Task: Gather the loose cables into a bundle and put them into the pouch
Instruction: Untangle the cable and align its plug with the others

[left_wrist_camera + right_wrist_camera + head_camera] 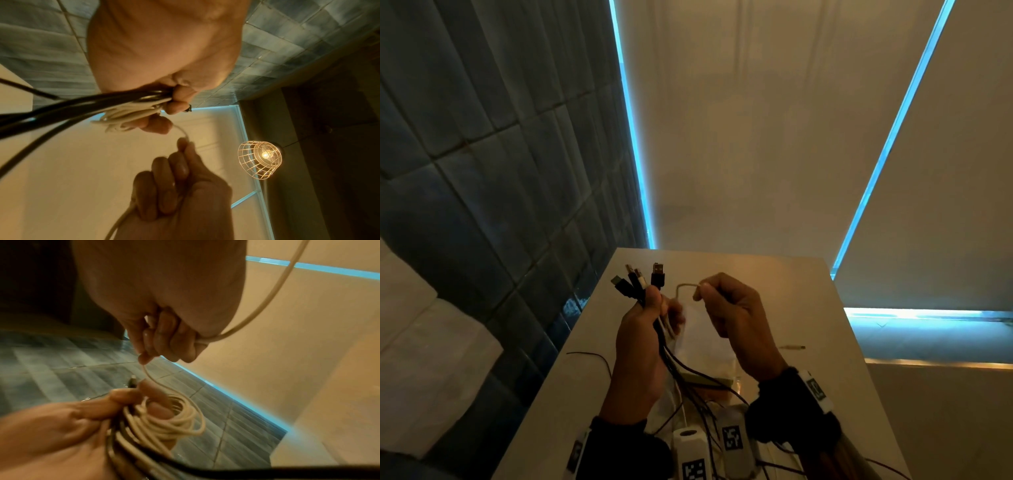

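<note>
My left hand (650, 308) grips a bundle of black and white cables (664, 346) held above the table, their USB plugs (640, 279) sticking up past the thumb. A thin white cable (170, 418) lies in several coils around the left fingers (156, 408). My right hand (705, 291), just right of the bundle, pinches that white cable's free run (683, 286) between thumb and forefinger; the cable passes through the fist and trails out behind (267, 296). A pale pouch (705, 339) lies on the table below both hands, partly hidden by them.
The white table (808, 325) is narrow, with a blue tiled wall (482, 171) at its left and blinds behind. A small loose connector (792, 347) lies to the right. Thin black wire ends (592, 356) trail over the table's left and near side. A caged lamp (260, 160) hangs overhead.
</note>
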`<state>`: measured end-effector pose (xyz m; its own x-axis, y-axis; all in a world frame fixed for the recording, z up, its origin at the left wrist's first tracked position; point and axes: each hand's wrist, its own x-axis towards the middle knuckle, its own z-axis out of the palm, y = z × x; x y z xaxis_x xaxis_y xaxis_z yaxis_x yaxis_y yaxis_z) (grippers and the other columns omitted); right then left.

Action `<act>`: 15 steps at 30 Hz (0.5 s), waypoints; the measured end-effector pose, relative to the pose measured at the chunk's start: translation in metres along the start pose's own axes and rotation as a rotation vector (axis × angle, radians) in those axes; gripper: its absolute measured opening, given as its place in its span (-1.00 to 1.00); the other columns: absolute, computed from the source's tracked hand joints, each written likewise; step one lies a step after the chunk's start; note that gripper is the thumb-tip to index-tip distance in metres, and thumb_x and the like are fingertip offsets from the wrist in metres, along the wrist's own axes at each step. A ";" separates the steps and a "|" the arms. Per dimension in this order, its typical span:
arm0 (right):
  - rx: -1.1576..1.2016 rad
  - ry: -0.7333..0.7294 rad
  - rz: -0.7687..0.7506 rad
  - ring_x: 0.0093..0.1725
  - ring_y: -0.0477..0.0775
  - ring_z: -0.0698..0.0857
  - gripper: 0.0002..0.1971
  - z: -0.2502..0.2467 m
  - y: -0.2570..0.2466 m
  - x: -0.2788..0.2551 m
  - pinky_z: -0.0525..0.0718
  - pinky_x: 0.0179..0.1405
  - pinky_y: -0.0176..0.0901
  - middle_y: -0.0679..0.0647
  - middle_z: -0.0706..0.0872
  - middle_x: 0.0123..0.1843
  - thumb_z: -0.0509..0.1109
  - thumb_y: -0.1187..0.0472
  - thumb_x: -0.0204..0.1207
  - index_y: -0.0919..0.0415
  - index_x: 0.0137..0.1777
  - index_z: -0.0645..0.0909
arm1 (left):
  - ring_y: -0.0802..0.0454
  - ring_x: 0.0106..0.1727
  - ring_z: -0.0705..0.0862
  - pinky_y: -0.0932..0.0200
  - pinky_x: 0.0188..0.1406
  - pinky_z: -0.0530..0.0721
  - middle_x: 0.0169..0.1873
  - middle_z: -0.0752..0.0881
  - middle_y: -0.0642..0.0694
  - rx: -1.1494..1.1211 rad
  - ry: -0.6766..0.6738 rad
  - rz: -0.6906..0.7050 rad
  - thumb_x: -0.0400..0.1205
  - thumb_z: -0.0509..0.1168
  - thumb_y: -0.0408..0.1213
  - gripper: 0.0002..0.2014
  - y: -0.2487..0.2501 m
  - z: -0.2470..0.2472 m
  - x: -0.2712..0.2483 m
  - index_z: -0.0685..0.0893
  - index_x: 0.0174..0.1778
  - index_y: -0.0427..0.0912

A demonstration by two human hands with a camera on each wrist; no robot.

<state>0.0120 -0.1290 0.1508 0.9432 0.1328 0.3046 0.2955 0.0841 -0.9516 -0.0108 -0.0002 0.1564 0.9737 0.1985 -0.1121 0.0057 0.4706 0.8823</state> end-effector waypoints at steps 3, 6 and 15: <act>-0.012 -0.167 0.020 -0.56 -0.25 0.34 -0.79 0.009 -0.009 -0.008 0.32 -0.52 -0.42 -0.22 0.51 -0.56 0.26 0.37 0.65 0.38 -0.22 0.61 | -0.02 -0.25 0.70 0.08 -0.11 0.63 -0.35 0.74 -0.13 -0.076 -0.001 -0.010 0.73 0.06 -0.08 -0.62 0.001 -0.001 0.001 0.54 -0.27 -0.24; 0.001 -0.268 0.120 -0.57 -0.28 0.37 -0.77 0.014 -0.001 -0.018 0.33 -0.49 -0.48 -0.19 0.48 -0.57 0.26 0.45 0.61 0.29 -0.28 0.58 | 0.00 -0.29 0.62 0.11 -0.19 0.59 -0.36 0.63 -0.14 -0.252 -0.089 -0.022 0.74 0.01 -0.04 -0.60 0.007 0.000 0.000 0.40 -0.35 -0.18; -0.247 -0.151 0.145 -0.44 -0.25 0.44 -0.72 -0.029 0.053 -0.049 0.43 -0.35 -0.42 -0.17 0.52 -0.49 0.32 0.31 0.63 0.26 -0.35 0.56 | 0.10 -0.52 0.36 0.16 -0.35 0.34 -0.52 0.41 -0.02 -0.181 -0.030 0.121 0.76 0.01 -0.15 -0.61 0.007 -0.002 -0.001 0.37 -0.40 -0.17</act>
<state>-0.0146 -0.1597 0.0846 0.9505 0.2721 0.1500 0.2049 -0.1858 -0.9610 -0.0121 0.0045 0.1620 0.9711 0.2387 0.0052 -0.1497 0.5920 0.7919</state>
